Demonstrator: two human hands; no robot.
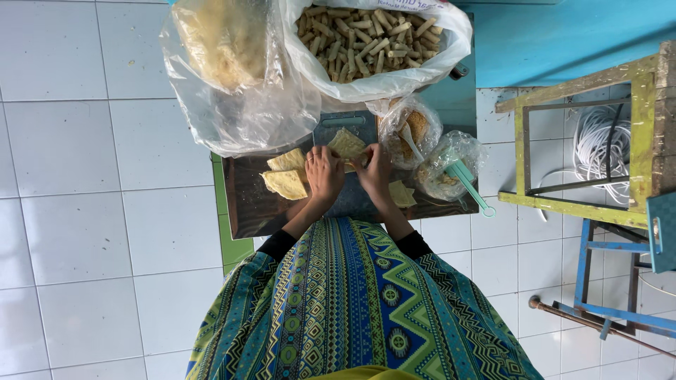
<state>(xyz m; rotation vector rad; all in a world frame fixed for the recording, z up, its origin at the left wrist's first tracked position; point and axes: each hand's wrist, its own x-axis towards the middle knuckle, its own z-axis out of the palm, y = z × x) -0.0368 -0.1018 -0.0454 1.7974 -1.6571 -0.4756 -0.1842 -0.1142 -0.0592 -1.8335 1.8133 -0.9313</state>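
My left hand (324, 174) and my right hand (374, 173) meet over a dark metal tray (246, 207) and together pinch a thin pale-yellow pastry sheet (346, 144), folded into a wedge. Two more yellow sheets (287, 176) lie on the tray just left of my left hand, and another piece (401, 193) lies by my right wrist. A small bag of brown filling (415, 127) with a white spoon stands just beyond my right hand.
A big plastic bag of rolled pastry sticks (370, 39) and a bag of yellow sheets (225, 49) sit at the far side. Another small bag with a teal spoon (468, 184) is right of the tray. A green wooden frame (577, 141) and a blue stool (612, 281) stand to the right.
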